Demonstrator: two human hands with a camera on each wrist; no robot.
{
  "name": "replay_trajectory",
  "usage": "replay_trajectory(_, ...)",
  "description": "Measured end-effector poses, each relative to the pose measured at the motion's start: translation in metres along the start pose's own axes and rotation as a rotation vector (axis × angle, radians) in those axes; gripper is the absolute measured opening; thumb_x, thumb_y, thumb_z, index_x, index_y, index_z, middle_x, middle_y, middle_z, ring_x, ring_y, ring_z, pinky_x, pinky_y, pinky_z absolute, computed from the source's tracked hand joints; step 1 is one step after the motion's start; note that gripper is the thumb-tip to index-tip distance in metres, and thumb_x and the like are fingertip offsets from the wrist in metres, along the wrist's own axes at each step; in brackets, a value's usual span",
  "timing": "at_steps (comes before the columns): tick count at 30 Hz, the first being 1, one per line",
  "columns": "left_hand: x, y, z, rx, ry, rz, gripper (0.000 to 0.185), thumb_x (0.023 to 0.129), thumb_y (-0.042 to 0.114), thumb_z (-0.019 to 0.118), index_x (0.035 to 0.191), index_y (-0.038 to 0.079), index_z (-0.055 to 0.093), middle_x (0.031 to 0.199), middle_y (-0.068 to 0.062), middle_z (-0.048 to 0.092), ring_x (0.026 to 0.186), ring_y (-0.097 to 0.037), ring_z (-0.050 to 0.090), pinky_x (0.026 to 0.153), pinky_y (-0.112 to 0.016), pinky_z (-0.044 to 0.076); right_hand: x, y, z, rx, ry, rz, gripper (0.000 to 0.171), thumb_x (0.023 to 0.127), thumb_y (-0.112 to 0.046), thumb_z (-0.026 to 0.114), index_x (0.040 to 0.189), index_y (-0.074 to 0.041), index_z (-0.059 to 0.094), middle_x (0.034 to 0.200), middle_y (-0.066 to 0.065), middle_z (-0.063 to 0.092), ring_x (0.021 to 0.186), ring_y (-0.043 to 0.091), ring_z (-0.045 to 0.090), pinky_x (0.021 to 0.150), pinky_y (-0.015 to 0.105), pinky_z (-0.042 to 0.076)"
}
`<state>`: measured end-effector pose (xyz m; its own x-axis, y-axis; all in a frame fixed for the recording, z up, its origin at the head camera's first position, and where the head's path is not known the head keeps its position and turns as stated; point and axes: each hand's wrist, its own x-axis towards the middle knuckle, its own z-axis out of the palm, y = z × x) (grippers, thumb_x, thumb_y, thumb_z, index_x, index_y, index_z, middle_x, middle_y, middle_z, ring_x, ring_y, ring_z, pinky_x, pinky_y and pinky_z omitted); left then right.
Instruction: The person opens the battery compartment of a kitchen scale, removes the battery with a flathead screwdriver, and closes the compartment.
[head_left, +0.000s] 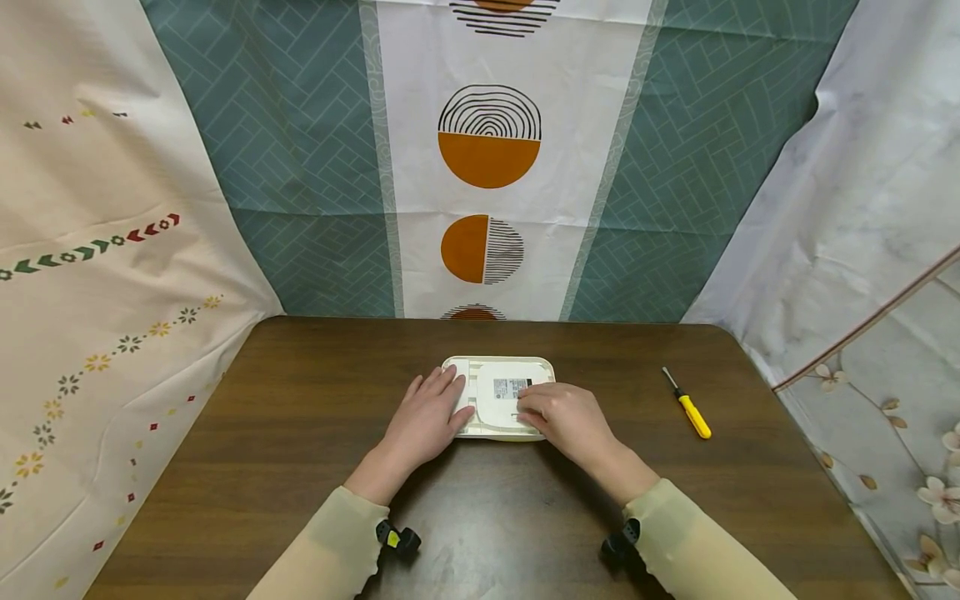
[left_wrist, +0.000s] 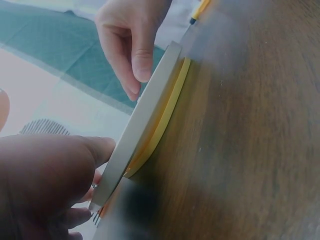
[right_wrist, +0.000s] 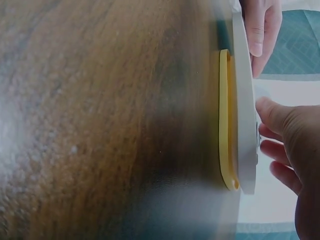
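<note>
Fingers (head_left: pixel 452 388) of two hands (head_left: pixel 423 414) (head_left: pixel 567 414), one device (head_left: pixel 493 408)

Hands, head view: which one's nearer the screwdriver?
The right hand, by the label on the white device; the screwdriver lies off to its right. The left hand rests at the device's left end, farther away.

A makeshift, cloth-screened work corner is being formed: a dark brown wood-grain bench (head_left: pixel 300 408) is being enclosed by a cream motif-printed cloth (head_left: pixel 112 183), a teal-and-white cloth with orange circles (head_left: pixel 420 192) and a whitish flower-printed cloth (head_left: pixel 847 275).
</note>
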<state>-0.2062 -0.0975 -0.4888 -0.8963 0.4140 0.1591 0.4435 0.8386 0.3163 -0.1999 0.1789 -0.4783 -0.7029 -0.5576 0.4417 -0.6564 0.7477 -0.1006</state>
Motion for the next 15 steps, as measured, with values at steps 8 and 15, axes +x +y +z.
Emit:
replay_trajectory(8, -0.0007, -0.0003, 0.0000, 0.002, -0.001, -0.003, 0.063, 0.112, 0.041, 0.066, 0.160, 0.002, 0.057, 0.171, -0.021, 0.045, 0.160, -0.043, 0.037, 0.130, -0.064, 0.026, 0.0020, -0.0026, 0.0014, -0.031, -0.005, -0.012, 0.018, 0.090, -0.020, 0.095, 0.107, -0.017, 0.089, 0.110, -0.005, 0.083, 0.104, 0.016, 0.079, 0.092, 0.041, 0.065)
replay_trajectory(15, -0.0007, -0.0014, 0.0002, 0.003, 0.012, 0.016, 0.062, 0.112, 0.041, 0.066, 0.159, 0.001, 0.057, 0.170, -0.022, 0.046, 0.159, -0.044, 0.038, 0.129, -0.064, 0.027, 0.0035, -0.0036, 0.0019, -0.054, 0.009, -0.028, 0.015, 0.089, -0.018, 0.096, 0.102, -0.019, 0.089, 0.105, -0.008, 0.083, 0.099, 0.014, 0.080, 0.089, 0.039, 0.065)
